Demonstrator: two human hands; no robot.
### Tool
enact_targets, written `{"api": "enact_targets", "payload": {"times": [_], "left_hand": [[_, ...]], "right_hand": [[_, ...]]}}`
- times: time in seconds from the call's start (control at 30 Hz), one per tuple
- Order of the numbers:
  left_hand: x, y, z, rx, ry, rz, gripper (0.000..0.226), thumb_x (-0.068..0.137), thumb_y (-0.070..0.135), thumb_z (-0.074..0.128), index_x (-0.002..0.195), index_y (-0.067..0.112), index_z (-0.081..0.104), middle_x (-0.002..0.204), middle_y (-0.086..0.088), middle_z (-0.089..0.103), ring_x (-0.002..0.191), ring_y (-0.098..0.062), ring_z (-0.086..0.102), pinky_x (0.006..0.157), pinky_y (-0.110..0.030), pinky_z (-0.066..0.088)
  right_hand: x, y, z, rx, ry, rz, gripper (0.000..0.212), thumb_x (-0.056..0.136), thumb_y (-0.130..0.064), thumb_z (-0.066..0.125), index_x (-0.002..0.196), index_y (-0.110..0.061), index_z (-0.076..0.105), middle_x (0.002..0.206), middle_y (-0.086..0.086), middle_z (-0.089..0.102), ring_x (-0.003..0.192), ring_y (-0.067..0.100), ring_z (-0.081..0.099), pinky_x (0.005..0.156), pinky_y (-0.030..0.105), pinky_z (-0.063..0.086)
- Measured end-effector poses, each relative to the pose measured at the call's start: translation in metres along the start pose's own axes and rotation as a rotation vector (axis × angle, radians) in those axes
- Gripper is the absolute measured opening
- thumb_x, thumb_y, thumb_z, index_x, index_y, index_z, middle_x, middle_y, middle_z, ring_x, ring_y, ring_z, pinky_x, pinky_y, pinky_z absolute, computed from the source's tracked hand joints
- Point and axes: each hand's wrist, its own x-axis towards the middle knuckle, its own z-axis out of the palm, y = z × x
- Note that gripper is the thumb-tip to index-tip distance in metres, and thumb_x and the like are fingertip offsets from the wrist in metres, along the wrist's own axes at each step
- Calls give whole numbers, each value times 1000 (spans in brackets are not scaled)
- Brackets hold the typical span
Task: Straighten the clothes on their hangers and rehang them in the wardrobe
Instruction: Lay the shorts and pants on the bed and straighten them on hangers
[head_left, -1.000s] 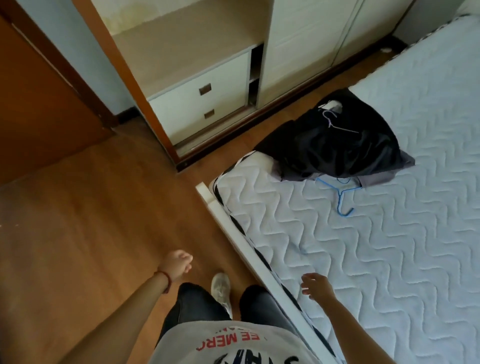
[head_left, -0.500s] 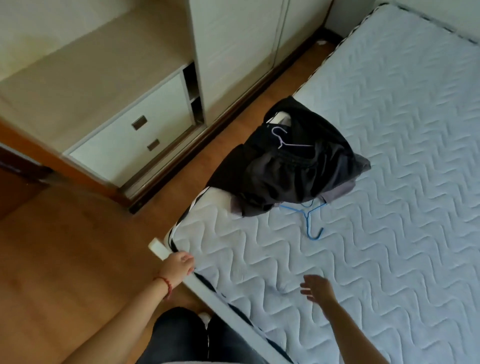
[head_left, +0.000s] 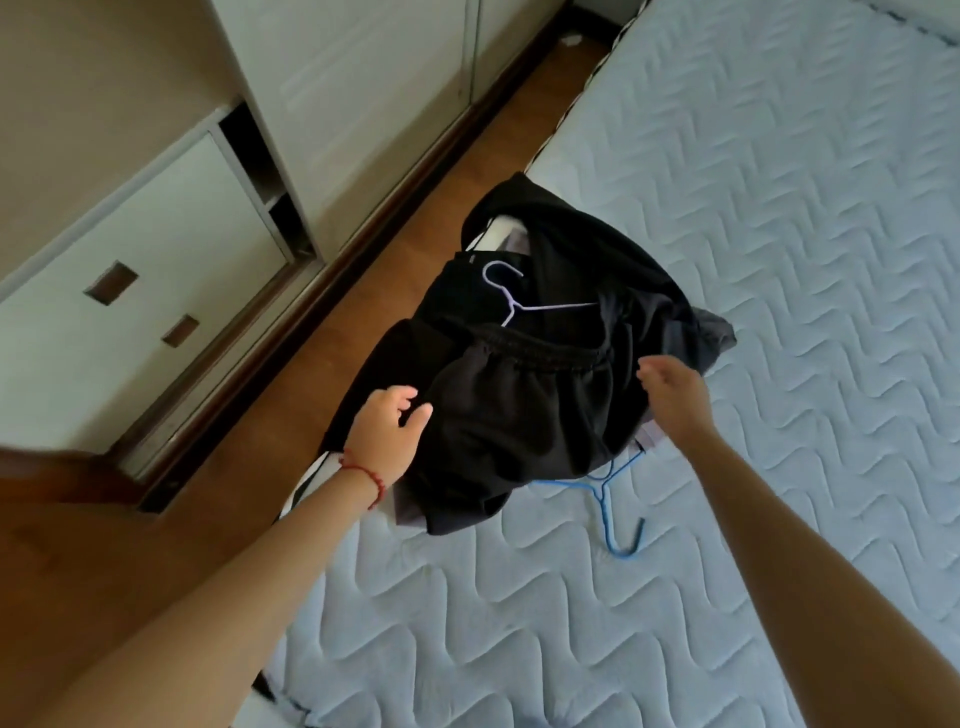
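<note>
Now both hands at the heap of black clothes (head_left: 524, 405) on the near-left corner of the white mattress (head_left: 779, 260). Left hand (head_left: 387, 431) touching the heap's left edge, fingers bent, grip unclear. Right hand (head_left: 672, 397) over the right side, fingers loosely curled, holding nothing. Pale purple hanger (head_left: 511, 299) on top, blue hanger (head_left: 608, 499) poking out near.

Dim, soft daylight; wide-angle bending at edges, slight blur.
</note>
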Motion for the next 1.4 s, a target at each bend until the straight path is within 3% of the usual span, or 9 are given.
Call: {"api": "enact_targets", "payload": {"times": [0.13, 0.27, 0.43, 0.63, 0.77, 1.03, 1.2, 1.33, 1.4], "left_hand": [[50, 4, 31, -61, -11, 2, 47, 89, 34, 54, 128, 10, 49, 125, -9, 54, 114, -22, 53, 94, -30, 40], [74, 1, 64, 81, -2, 81, 50, 89, 38, 52, 130, 11, 46, 128, -10, 49, 115, -25, 52, 94, -34, 44], [86, -7, 84, 178, 48, 43, 37, 93, 31, 46, 122, 9, 49, 121, -11, 54, 111, -28, 54, 91, -39, 48], [81, -9, 83, 140, 38, -5, 30, 94, 29, 44, 109, 4, 52, 102, -15, 63, 96, -34, 62, 79, -42, 52], [62, 0, 77, 70, 62, 49, 25, 95, 27, 42, 101, 6, 54, 81, -4, 56, 83, -27, 60, 67, -31, 41], [14, 48, 25, -83, 40, 282, 18, 90, 19, 53, 97, 11, 66, 83, -4, 68, 76, -16, 63, 66, -17, 45], [-19, 86, -31, -146, 102, 437, 20, 83, 21, 55, 88, 9, 70, 70, 11, 64, 75, 9, 60, 65, 0, 42], [-50, 114, -77, -220, 143, 526, 28, 75, 35, 52, 82, 15, 70, 71, 9, 69, 81, -6, 63, 66, -12, 47], [-67, 130, -98, -238, 184, 556, 14, 75, 31, 54, 76, 27, 67, 71, 10, 69, 78, -6, 63, 62, -11, 46]], "right_hand": [[67, 6, 17, -185, 73, -124, 35, 95, -17, 40, 127, -11, 52, 128, 14, 57, 119, 32, 51, 99, 38, 39], [121, 14, 36, -368, 121, -247, 39, 95, -14, 39, 134, -10, 43, 142, 13, 43, 131, 31, 38, 108, 44, 31], [156, 17, 60, -619, -7, -289, 49, 97, -14, 35, 144, -14, 25, 153, 8, 24, 145, 22, 14, 117, 44, 8], [148, 22, 61, -811, -52, -303, 44, 97, -21, 39, 139, -9, 32, 136, 18, 45, 128, 35, 39, 111, 47, 22], [130, 21, 50, -790, -92, -289, 47, 93, -18, 47, 137, -9, 32, 130, 18, 52, 119, 36, 48, 101, 45, 31], [87, -13, -13, -584, 41, -204, 41, 93, -19, 45, 134, -13, 39, 131, 20, 43, 121, 39, 43, 98, 47, 35], [58, -51, -68, -413, 164, -319, 42, 93, -14, 44, 135, -15, 41, 142, 11, 37, 127, 34, 38, 100, 47, 36], [37, -92, -116, -345, 240, -519, 47, 91, -10, 47, 137, -16, 40, 149, 4, 35, 136, 28, 32, 107, 45, 29], [22, -115, -140, -255, 289, -578, 43, 89, -5, 48, 132, -13, 45, 140, 8, 46, 130, 31, 39, 106, 43, 31]]}}
